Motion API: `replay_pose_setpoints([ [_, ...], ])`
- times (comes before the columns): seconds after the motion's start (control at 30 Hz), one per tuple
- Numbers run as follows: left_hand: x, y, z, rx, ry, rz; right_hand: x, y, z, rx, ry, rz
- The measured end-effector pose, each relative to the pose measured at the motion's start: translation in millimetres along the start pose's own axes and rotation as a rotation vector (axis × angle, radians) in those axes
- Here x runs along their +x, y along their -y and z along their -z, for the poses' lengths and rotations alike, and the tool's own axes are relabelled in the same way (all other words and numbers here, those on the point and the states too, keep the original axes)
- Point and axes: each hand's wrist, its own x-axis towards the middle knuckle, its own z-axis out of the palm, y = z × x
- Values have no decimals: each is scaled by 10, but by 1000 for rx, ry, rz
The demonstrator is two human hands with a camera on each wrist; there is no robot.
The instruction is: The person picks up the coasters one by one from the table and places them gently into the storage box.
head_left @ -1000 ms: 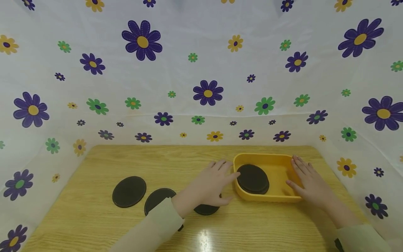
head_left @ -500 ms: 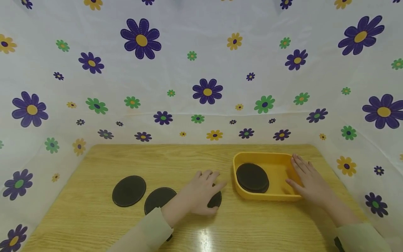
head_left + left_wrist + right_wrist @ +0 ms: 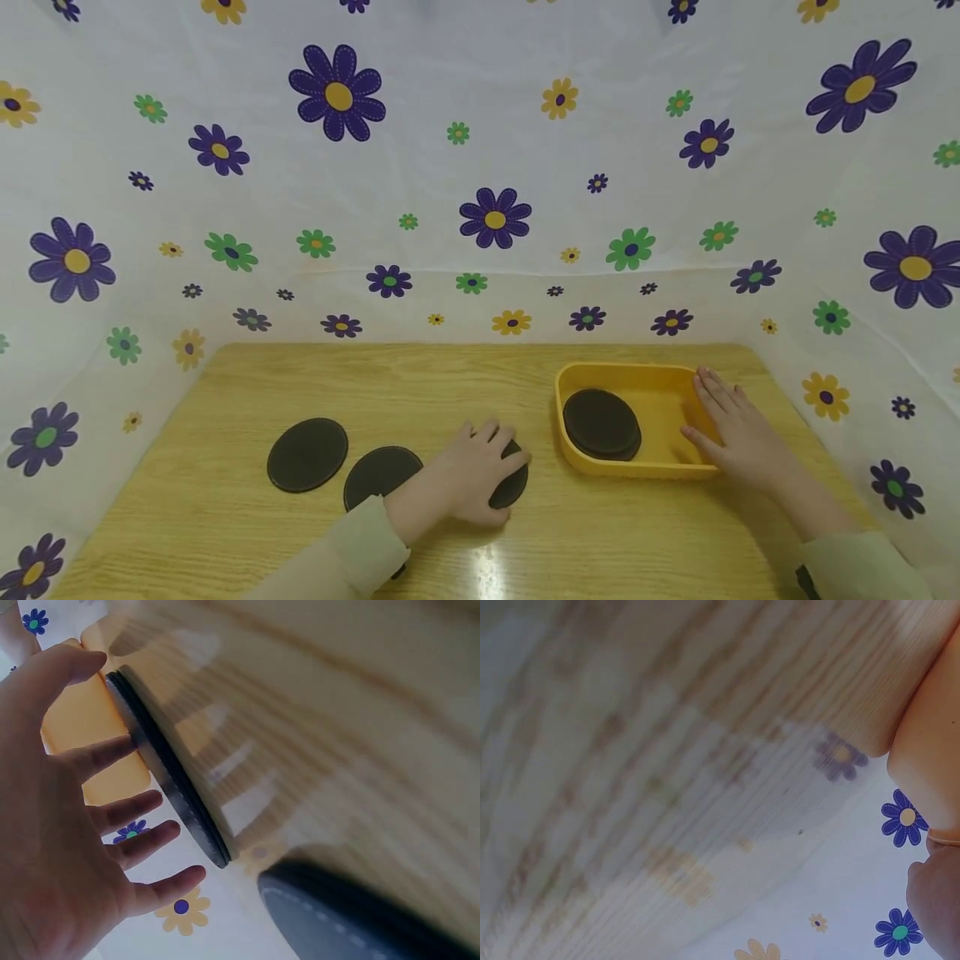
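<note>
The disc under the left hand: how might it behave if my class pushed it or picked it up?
The disc is probably fairly stiff, as its edge looks straight in the left wrist view. Lying flat on the table, it would likely slide rather than roll. Being thin, it may be awkward for the left hand to lift.

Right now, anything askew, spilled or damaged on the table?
Nothing spilled or visibly damaged. Only slight oddity: in the yellow tray, the top black disc sits off-centre on the lower disc, whose edge pokes out, so the stack looks uneven.
</note>
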Motion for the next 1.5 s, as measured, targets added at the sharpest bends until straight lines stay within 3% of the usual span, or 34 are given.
replay_pose_setpoints([
  [0.63, 26, 33, -63, -95, 18, -8, -51, -37, -70, 2, 4, -16],
  [1.07, 55, 133, -52, -78, 7, 2, -45, -42, -71, 0, -7, 0],
  [1.27, 93, 217, 34, -64, -29, 13, -30, -30, -55, 8, -1, -9],
  [1.5, 172, 279, 150, -54, -115, 4, -11, -12, -35, 1, 8, -17],
])
